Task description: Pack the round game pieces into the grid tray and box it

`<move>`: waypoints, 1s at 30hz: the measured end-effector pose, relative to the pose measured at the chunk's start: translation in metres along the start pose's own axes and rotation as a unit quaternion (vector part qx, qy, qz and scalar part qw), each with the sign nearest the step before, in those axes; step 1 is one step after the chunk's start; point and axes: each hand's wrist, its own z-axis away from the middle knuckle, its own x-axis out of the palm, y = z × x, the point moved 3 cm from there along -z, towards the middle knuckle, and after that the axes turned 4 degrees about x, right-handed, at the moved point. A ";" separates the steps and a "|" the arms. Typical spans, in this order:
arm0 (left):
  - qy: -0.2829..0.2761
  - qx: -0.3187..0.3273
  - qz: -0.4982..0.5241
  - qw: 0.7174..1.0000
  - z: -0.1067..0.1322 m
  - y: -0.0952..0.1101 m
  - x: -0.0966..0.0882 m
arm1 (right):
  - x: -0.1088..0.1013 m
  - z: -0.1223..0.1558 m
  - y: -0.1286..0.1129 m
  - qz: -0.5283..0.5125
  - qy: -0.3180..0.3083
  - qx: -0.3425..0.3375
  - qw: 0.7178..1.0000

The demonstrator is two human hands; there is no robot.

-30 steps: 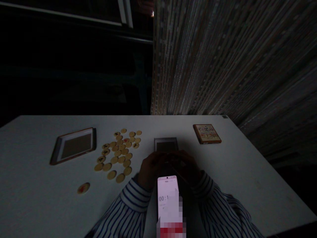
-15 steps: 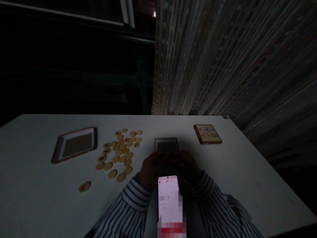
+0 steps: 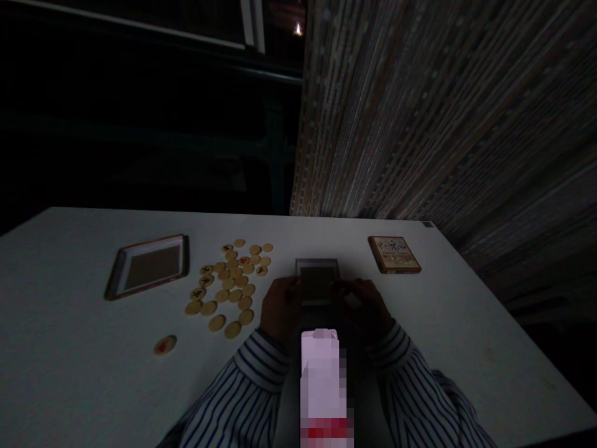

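In the dim head view, a small shallow box [image 3: 317,262] with a pale rim and dark inside lies on the white table. My left hand [image 3: 280,309] is at its left side, fingers curled against the edge. At the right edge is my right hand [image 3: 367,306], thumb and fingers drawn together on the rim. Both hands appear closed on the box, though shadow hides the fingertips. Left of them lie several round wooden Chinese chess pieces [image 3: 228,283], some showing black or red characters. One red-marked piece [image 3: 165,345] sits apart, nearer me.
An open box half [image 3: 112,278] rests tilted-looking at the table's left. A closed box with Chinese lettering [image 3: 395,254] lies at the right. A lit phone [image 3: 321,373], partly blurred out, is between my forearms. A striped curtain [image 3: 396,112] hangs behind the table [image 3: 466,348].
My hands have parted from close together over the box's near part to its two sides, so more of its dark inside shows. The whole view has shifted slightly.
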 end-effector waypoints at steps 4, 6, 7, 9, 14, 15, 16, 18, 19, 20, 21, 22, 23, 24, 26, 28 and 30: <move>-0.004 -0.008 -0.007 1.000 -0.001 -0.006 0.003 | -0.002 -0.003 0.008 0.014 -0.035 -0.002 0.999; -0.008 -0.016 -0.002 1.000 -0.001 -0.008 0.004 | -0.002 -0.006 0.011 0.026 -0.060 -0.003 0.998; -0.009 -0.018 0.000 1.000 -0.001 -0.009 0.004 | -0.002 -0.007 0.012 0.035 -0.073 -0.004 0.997; -0.008 -0.019 0.006 1.000 -0.001 -0.010 0.004 | -0.002 -0.011 0.012 0.053 -0.097 -0.008 0.994; -0.006 -0.018 0.019 1.000 0.000 -0.013 0.007 | 0.002 -0.022 0.010 0.092 -0.182 -0.024 0.979; -0.005 -0.017 0.023 1.000 0.001 -0.013 0.007 | 0.003 -0.024 0.009 0.103 -0.198 -0.026 0.974; -0.005 -0.016 0.027 1.000 0.001 -0.013 0.008 | 0.004 -0.026 0.009 0.115 -0.213 -0.027 0.970; -0.006 -0.011 0.031 0.999 0.001 -0.013 0.009 | 0.004 -0.029 0.007 0.132 -0.240 -0.025 0.962; -0.008 -0.009 0.031 0.999 0.001 -0.013 0.009 | 0.004 -0.031 0.007 0.136 -0.250 -0.024 0.958; -0.008 -0.009 0.030 0.999 0.001 -0.013 0.009 | 0.004 -0.032 0.006 0.138 -0.259 -0.022 0.956; -0.007 -0.009 0.028 1.000 0.001 -0.013 0.010 | 0.004 -0.034 0.005 0.140 -0.267 -0.019 0.953; -0.006 -0.011 0.026 1.000 0.001 -0.013 0.010 | 0.004 -0.035 0.003 0.140 -0.274 -0.019 0.951; -0.005 -0.011 0.024 1.000 0.001 -0.013 0.010 | 0.004 -0.036 0.002 0.142 -0.279 -0.018 0.950; -0.003 -0.010 0.023 1.000 0.001 -0.014 0.010 | 0.004 -0.037 0.001 0.144 -0.282 -0.018 0.948; 0.000 -0.006 0.022 1.000 0.001 -0.013 0.011 | 0.004 -0.039 -0.001 0.145 -0.290 -0.017 0.946; 0.003 -0.003 0.023 1.000 0.001 -0.013 0.011 | 0.005 -0.040 -0.002 0.143 -0.300 -0.016 0.943; 0.003 -0.003 0.022 1.000 0.001 -0.012 0.011 | 0.005 -0.042 -0.002 0.141 -0.309 -0.016 0.940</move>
